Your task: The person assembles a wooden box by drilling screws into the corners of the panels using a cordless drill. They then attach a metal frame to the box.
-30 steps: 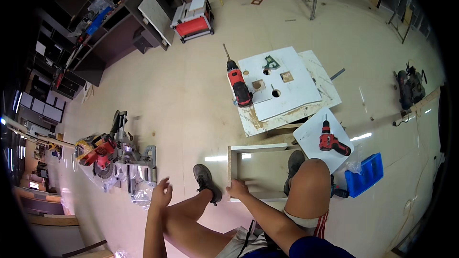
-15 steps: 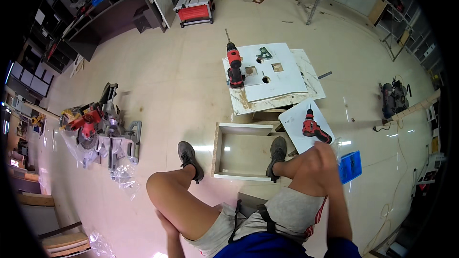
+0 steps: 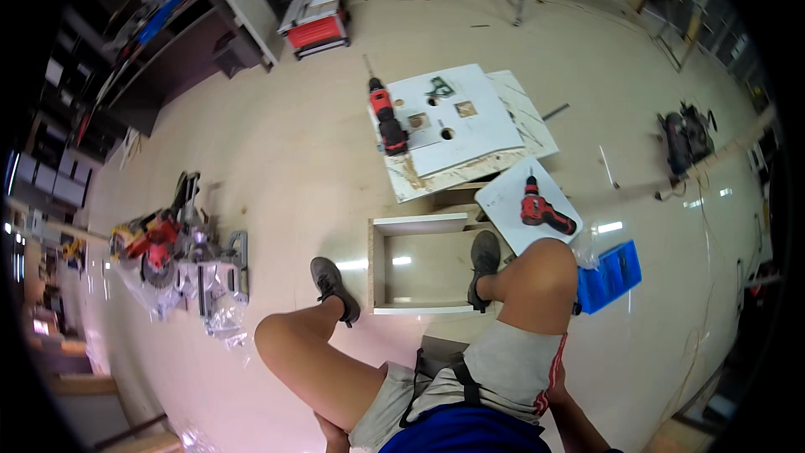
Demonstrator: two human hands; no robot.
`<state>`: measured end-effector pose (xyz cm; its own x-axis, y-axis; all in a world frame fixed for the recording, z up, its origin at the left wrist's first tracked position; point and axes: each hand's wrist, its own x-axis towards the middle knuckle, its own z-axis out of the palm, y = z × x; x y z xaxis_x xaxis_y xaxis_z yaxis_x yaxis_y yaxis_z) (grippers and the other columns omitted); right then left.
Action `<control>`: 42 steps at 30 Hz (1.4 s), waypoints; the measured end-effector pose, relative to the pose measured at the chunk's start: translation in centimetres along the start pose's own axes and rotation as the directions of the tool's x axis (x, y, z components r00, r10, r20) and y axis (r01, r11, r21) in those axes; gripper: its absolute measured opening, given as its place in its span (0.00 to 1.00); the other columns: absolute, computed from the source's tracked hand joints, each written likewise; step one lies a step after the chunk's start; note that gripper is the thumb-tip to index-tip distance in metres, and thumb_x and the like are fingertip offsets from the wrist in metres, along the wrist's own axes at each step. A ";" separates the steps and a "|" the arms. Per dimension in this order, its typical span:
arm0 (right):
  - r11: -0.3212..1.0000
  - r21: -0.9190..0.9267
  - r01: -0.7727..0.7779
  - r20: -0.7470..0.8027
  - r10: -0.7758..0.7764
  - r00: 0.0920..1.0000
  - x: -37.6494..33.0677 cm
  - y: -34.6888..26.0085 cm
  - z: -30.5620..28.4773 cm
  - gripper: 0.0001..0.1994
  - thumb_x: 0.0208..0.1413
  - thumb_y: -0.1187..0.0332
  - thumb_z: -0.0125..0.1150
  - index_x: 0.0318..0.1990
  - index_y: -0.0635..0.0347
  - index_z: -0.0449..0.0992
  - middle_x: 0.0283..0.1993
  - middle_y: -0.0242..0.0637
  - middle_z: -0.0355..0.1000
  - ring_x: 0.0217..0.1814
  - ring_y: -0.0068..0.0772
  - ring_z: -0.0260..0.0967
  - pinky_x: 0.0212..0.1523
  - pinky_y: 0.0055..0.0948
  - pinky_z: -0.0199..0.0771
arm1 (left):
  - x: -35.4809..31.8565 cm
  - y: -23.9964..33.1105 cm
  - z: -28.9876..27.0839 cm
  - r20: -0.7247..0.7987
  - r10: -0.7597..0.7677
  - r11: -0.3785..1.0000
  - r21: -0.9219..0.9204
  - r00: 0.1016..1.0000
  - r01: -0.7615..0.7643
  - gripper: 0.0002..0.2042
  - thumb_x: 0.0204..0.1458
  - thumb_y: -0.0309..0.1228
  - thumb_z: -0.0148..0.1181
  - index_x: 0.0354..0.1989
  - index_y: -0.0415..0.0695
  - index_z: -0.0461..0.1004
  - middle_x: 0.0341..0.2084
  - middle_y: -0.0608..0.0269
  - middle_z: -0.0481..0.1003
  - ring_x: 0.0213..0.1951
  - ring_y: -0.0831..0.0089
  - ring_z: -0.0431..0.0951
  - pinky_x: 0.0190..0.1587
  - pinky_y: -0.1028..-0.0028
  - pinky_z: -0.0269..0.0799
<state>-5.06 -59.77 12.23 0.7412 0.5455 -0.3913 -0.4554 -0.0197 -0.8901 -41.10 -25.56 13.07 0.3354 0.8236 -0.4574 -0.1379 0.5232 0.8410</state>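
The person sits with both knees bent and spread apart. The left hand (image 3: 333,434) is low, at the underside of the left thigh (image 3: 327,365), and is partly covered by it. The right hand (image 3: 557,386) is beside the right hip, against or very near the grey shorts (image 3: 516,361). The fingers of both hands are mostly hidden, so I cannot tell whether they are apart, together or clamped on something.

The open frame (image 3: 376,273), made of pale boards, lies on the floor (image 3: 285,143) in front of the person. The left shoe (image 3: 334,288) stands just beside its left wall, and the right shoe (image 3: 484,268) covers part of its right end.

Beyond the frame there is a white board (image 3: 486,126) with several holes, resting on a marbled board (image 3: 527,113). The big red drill (image 3: 386,117) lies along the left edge, its bit pointing away from the person. A smaller red drill (image 3: 543,211) is on the small white board (image 3: 501,201), in front of the right knee. A blue tray (image 3: 598,298) is near this knee, on its right. Well apart on the left stands a red saw (image 3: 155,247).
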 end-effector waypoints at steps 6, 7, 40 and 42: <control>0.944 -0.295 0.150 -0.261 -0.230 0.937 2.5 -7.7 3.6 0.26 0.64 0.66 0.38 0.67 0.69 0.55 0.70 0.52 0.55 0.73 0.44 0.53 0.70 0.40 0.54 | 4.7 6.9 2.5 -0.037 0.297 0.868 0.428 0.954 -0.253 0.33 0.67 0.51 0.36 0.71 0.38 0.48 0.67 0.49 0.57 0.67 0.55 0.60 0.67 0.60 0.57; 0.906 -0.372 0.203 -0.261 -0.312 0.914 3.1 -8.4 4.2 0.26 0.61 0.69 0.40 0.67 0.69 0.55 0.71 0.54 0.52 0.74 0.47 0.50 0.71 0.41 0.52 | 4.9 8.7 4.4 -0.042 0.399 0.731 0.618 0.916 -0.290 0.33 0.67 0.49 0.39 0.71 0.38 0.47 0.68 0.48 0.56 0.68 0.54 0.58 0.68 0.60 0.55; 0.848 0.507 -0.156 -0.146 0.263 0.954 13.3 3.9 -3.8 0.27 0.62 0.64 0.48 0.66 0.68 0.59 0.66 0.53 0.63 0.69 0.43 0.60 0.68 0.37 0.57 | 13.5 7.3 5.6 -0.114 0.244 0.947 0.242 0.963 -0.211 0.31 0.62 0.51 0.44 0.66 0.40 0.63 0.59 0.47 0.69 0.60 0.54 0.69 0.64 0.61 0.63; 0.798 0.536 -0.276 -0.038 0.350 0.936 11.9 5.5 -2.0 0.27 0.62 0.64 0.48 0.66 0.68 0.59 0.65 0.53 0.63 0.69 0.43 0.61 0.68 0.36 0.57 | 12.3 8.0 5.5 -0.134 0.340 0.880 0.395 0.931 -0.265 0.31 0.62 0.51 0.44 0.66 0.40 0.63 0.59 0.46 0.68 0.60 0.53 0.68 0.64 0.61 0.63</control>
<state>2.26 -55.07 2.25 0.5532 0.4720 -0.6864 -0.8325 0.2823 -0.4768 -33.00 -12.43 15.80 0.1401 0.9740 -0.1781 0.1581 0.1556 0.9751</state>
